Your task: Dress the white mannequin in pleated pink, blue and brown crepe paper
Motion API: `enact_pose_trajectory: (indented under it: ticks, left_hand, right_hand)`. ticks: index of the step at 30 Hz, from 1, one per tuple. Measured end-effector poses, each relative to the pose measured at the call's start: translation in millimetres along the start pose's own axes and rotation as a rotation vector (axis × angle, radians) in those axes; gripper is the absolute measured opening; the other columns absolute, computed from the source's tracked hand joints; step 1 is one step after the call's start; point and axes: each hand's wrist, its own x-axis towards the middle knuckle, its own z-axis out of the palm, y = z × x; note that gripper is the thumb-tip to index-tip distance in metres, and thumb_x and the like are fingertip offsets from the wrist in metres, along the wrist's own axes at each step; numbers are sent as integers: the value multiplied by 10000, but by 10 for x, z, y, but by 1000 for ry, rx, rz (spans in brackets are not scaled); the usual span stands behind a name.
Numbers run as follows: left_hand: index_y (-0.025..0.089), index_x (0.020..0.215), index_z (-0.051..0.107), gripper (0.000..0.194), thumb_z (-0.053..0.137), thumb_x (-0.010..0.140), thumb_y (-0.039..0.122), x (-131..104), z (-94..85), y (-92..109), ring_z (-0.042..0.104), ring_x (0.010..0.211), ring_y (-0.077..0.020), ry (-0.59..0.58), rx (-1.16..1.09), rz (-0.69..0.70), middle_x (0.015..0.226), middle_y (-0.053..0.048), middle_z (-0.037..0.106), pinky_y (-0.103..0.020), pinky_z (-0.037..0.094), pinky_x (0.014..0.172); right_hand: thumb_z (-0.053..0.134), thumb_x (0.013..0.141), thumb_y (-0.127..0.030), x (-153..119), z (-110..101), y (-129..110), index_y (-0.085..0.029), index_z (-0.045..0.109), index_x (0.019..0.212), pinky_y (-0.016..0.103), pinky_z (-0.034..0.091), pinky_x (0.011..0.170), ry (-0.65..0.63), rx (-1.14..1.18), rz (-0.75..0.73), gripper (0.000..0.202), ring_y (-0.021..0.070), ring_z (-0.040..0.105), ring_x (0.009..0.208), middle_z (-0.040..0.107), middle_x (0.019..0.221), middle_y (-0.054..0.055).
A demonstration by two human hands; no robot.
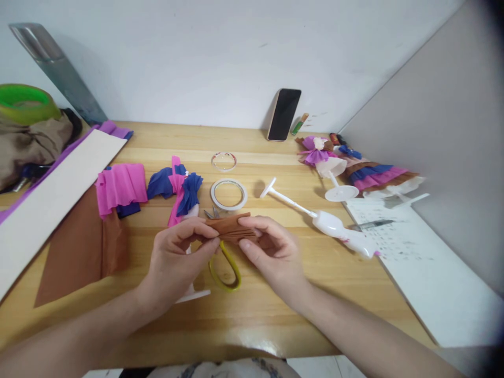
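Note:
A strip of brown crepe paper (230, 227), gathered into folds, is stretched between my two hands above the table. My left hand (177, 257) pinches its left end between thumb and fingers. At the other end, my right hand (273, 252) grips the folds with the thumb below and fingers behind. Under the paper lie scissors with yellow handles (225, 275), their blade tips showing behind it. Just left of the strip is a small figure dressed in pink and blue crepe paper (183, 189), partly hidden by my left hand. A roll of white tape (229, 195) lies flat beyond the strip.
On the left are pink crepe paper (122, 186), a brown sheet (74, 252) and a long white board (63, 199). A white doll torso on a stand (331, 223) lies to the right, near a written-on notebook (425, 273). A phone (284, 114) leans against the wall.

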Motion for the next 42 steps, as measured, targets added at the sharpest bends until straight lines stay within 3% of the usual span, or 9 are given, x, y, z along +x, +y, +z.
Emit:
enact_pose_trajectory:
  ticks: [18,23,32,42]
  left_hand:
    - [175,607,708,136,732,585,44,25,12,14,634,535,-93,-55,-127,-154,596,17,679,-171,522,555]
    - [164,603,696,123,743,572,55,33,21,22,632,510,-97,-87,-190,-214,566,17,672,-176,530,538]
    - [164,598,691,107,747,563,80,47,19,28,621,532,-94,-67,-108,-232,575,23,671,-171,513,548]
    - [156,598,667,100,747,586,98,47,18,48,618,516,-98,-124,-116,-267,559,23,654,-185,500,549]
  right_hand:
    - [724,790,-225,-4,39,-39,-284,614,1020,301,599,756,-119,197,117,262,159,716,838,741,951,3]
    - [695,747,-109,-37,63,-35,-290,561,1077,264,578,722,-82,183,140,400,140,697,814,722,938,-9]
    - [624,786,-86,-27,54,-55,-257,594,949,255,557,690,-88,214,121,238,129,676,786,699,904,-4]
    - [636,761,-105,-22,61,-57,-242,579,902,262,554,691,-41,133,96,205,139,670,777,691,860,-3]
